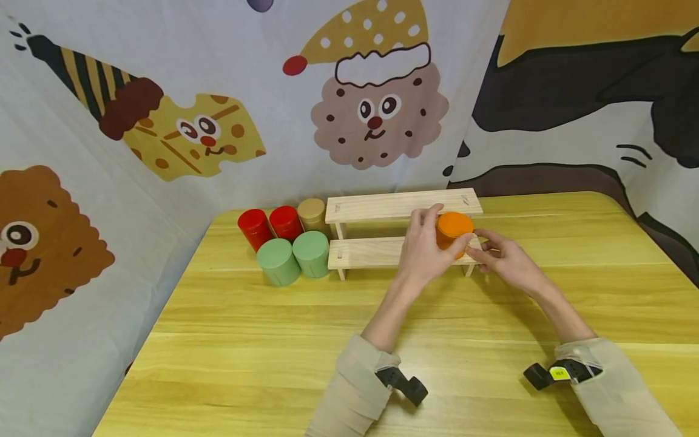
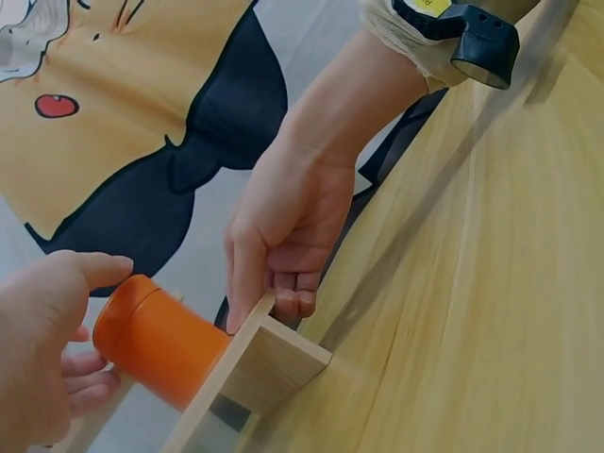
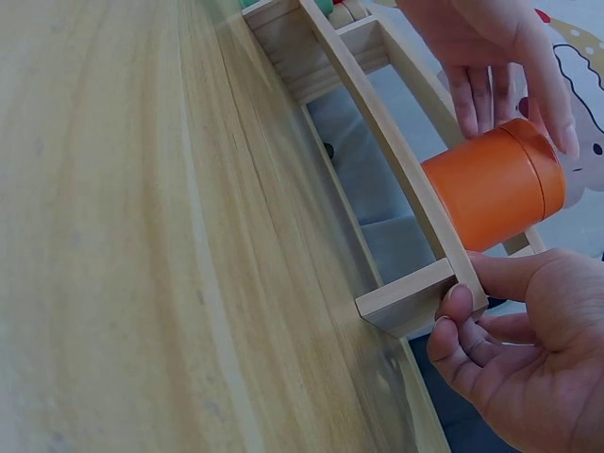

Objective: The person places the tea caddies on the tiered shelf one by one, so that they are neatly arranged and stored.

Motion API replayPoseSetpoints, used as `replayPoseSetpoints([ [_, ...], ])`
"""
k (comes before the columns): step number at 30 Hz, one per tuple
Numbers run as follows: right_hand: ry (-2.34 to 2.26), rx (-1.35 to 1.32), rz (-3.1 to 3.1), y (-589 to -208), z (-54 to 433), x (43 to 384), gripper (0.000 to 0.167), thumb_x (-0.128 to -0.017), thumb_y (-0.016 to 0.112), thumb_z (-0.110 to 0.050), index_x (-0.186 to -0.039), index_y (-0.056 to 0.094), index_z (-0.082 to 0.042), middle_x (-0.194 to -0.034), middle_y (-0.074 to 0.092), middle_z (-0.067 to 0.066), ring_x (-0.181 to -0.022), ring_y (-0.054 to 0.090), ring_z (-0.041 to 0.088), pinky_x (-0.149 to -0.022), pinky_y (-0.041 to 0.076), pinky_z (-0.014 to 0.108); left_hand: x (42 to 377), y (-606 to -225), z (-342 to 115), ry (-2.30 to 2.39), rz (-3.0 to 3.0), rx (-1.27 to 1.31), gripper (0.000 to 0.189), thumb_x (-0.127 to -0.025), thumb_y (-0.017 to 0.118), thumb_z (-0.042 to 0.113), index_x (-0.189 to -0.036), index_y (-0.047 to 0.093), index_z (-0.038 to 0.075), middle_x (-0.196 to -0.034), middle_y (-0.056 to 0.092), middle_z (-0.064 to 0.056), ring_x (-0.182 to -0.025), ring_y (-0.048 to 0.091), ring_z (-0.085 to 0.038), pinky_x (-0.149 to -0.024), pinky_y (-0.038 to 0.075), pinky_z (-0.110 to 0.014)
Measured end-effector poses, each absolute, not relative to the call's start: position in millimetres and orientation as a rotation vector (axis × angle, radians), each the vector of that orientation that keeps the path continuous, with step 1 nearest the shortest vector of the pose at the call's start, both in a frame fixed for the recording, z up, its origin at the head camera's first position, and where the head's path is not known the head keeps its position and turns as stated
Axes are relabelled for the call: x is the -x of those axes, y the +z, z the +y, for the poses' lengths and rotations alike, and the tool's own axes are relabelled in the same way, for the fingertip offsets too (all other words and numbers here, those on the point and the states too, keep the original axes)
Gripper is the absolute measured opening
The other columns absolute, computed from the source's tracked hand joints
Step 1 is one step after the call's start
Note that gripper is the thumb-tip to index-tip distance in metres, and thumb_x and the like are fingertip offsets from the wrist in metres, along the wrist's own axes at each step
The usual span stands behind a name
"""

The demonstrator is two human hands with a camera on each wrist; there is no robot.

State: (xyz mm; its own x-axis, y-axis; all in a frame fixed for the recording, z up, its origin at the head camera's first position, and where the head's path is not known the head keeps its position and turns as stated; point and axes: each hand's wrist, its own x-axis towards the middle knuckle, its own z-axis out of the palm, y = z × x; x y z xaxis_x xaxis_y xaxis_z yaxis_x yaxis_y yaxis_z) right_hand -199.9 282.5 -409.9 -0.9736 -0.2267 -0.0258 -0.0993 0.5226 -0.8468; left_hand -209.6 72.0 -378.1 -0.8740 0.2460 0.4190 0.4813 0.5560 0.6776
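Note:
An orange lidded canister [image 1: 455, 227] stands upright at the right end of the lower step of a two-step wooden rack [image 1: 366, 252]. My left hand [image 1: 423, 249] is around the canister from its left, thumb in front and fingers behind; how firmly it grips is unclear. In the right wrist view the canister [image 3: 495, 189] rests with its base on the lower board. My right hand [image 1: 508, 261] pinches the right end of that board, the thumb on top and the curled fingers at the edge, close beside the canister. The left wrist view shows this right hand [image 2: 293, 217] too.
Left of the rack stand two red canisters [image 1: 255, 229], a tan canister [image 1: 314, 212] and two green canisters [image 1: 279, 261], close together. The rack's upper step [image 1: 404, 205] rises behind the lower one. A printed cloth [image 1: 284, 121] hangs behind the wooden table [image 1: 246, 364].

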Motion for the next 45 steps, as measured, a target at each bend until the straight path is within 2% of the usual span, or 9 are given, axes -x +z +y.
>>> replayPoseSetpoints([
  [5,-1.446,0.279,2.618,-409.4,282.5,199.4,0.073,-0.104,0.057,-0.031,-0.156,0.022,0.007,-0.109,0.053,0.019,-0.080,0.061,0.024,-0.064,0.050,0.029,208.5,-374.2,66.1,-1.285,-2.531,0.620,0.070,-0.092,0.070,0.048,-0.148,0.046,0.013,-0.130,0.050,-0.009,-0.108,0.056,-0.020,-0.087,0.049,-0.028],
  [12,-1.447,0.274,2.614,-409.3,283.0,199.1,0.074,-0.104,0.058,-0.031,-0.156,0.022,0.007,-0.109,0.053,0.019,-0.081,0.061,0.025,-0.064,0.050,0.029,206.5,-367.3,57.9,-1.464,-2.485,0.640,0.064,-0.095,0.069,0.041,-0.147,0.047,0.011,-0.132,0.049,-0.011,-0.107,0.062,-0.028,-0.082,0.053,-0.025],
  [17,-1.438,0.267,2.625,-410.4,283.1,199.8,0.074,-0.104,0.058,-0.032,-0.156,0.023,0.007,-0.109,0.054,0.020,-0.080,0.061,0.024,-0.066,0.051,0.029,205.4,-363.2,52.2,-1.466,-2.483,0.631,0.061,-0.096,0.068,0.036,-0.147,0.047,0.011,-0.133,0.050,-0.010,-0.119,0.056,-0.027,-0.091,0.051,-0.032],
  [21,-1.444,0.269,2.623,-411.3,283.1,200.4,0.073,-0.104,0.058,-0.032,-0.156,0.024,0.006,-0.109,0.055,0.020,-0.080,0.061,0.023,-0.067,0.051,0.029,204.1,-360.5,47.9,-1.458,-2.471,0.634,0.059,-0.097,0.068,0.033,-0.147,0.047,0.010,-0.130,0.052,-0.008,-0.118,0.055,-0.024,-0.095,0.050,-0.035],
  [32,-1.455,0.279,2.616,-410.4,282.4,199.3,0.074,-0.104,0.058,-0.031,-0.156,0.023,0.006,-0.108,0.053,0.019,-0.080,0.061,0.024,-0.066,0.051,0.029,205.7,-361.8,26.1,-1.443,-2.425,0.669,0.056,-0.097,0.067,0.031,-0.144,0.049,0.006,-0.124,0.055,-0.008,-0.114,0.055,-0.021,-0.095,0.049,-0.036],
  [41,-1.454,0.281,2.619,-409.7,281.5,198.7,0.075,-0.104,0.059,-0.032,-0.156,0.022,0.007,-0.110,0.052,0.020,-0.082,0.062,0.023,-0.067,0.052,0.029,209.5,-363.4,4.0,-1.406,-2.397,0.658,0.054,-0.097,0.067,0.031,-0.141,0.052,0.004,-0.122,0.057,-0.009,-0.115,0.056,-0.030,-0.098,0.047,-0.038],
  [45,-1.455,0.282,2.618,-409.5,281.5,198.7,0.075,-0.104,0.059,-0.032,-0.156,0.022,0.007,-0.110,0.052,0.020,-0.082,0.062,0.023,-0.067,0.052,0.028,209.2,-361.6,-3.2,-1.414,-2.380,0.664,0.053,-0.097,0.068,0.030,-0.140,0.053,0.003,-0.121,0.058,-0.008,-0.115,0.056,-0.028,-0.099,0.048,-0.040],
])
